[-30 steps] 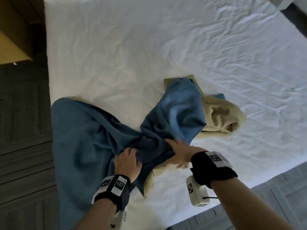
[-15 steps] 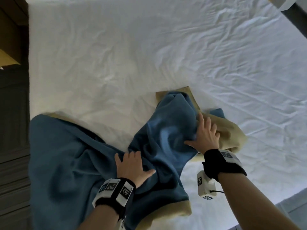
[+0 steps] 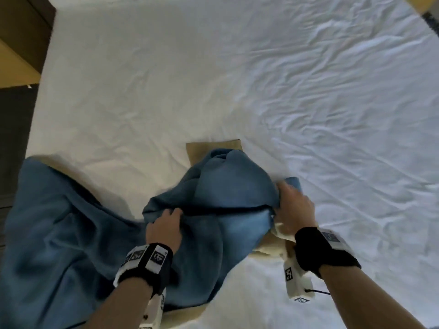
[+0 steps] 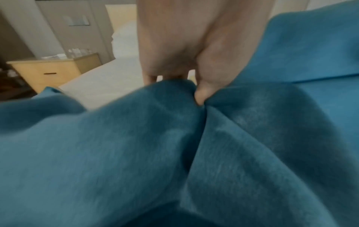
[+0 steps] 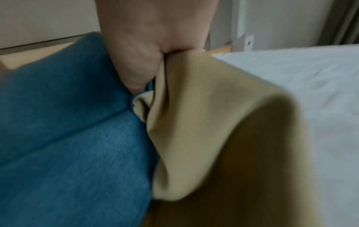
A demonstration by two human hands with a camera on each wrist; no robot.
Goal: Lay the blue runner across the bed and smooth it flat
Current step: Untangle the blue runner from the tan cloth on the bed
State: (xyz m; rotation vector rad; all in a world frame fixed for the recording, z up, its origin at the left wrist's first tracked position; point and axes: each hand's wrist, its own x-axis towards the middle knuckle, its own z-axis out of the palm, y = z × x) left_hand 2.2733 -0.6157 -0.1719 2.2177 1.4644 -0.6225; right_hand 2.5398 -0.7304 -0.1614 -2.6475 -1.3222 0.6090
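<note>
Clearly I'm early in this: the blue runner [image 3: 61, 233] lies bunched and twisted near the bed's [image 3: 237, 79] near edge, its tan backing [image 5: 204, 122] showing in places. My left hand [image 3: 164, 230] has its grip clamped on a fold of blue cloth at the middle; my right hand [image 3: 293, 207] pinches blue and tan layers together at the heaped end. Spreading it across the white sheet and all the smoothing remain.

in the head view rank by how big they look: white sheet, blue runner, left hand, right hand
1. white sheet
2. blue runner, bunched
3. left hand and right hand: look alike, so unranked; both grip the runner
</note>
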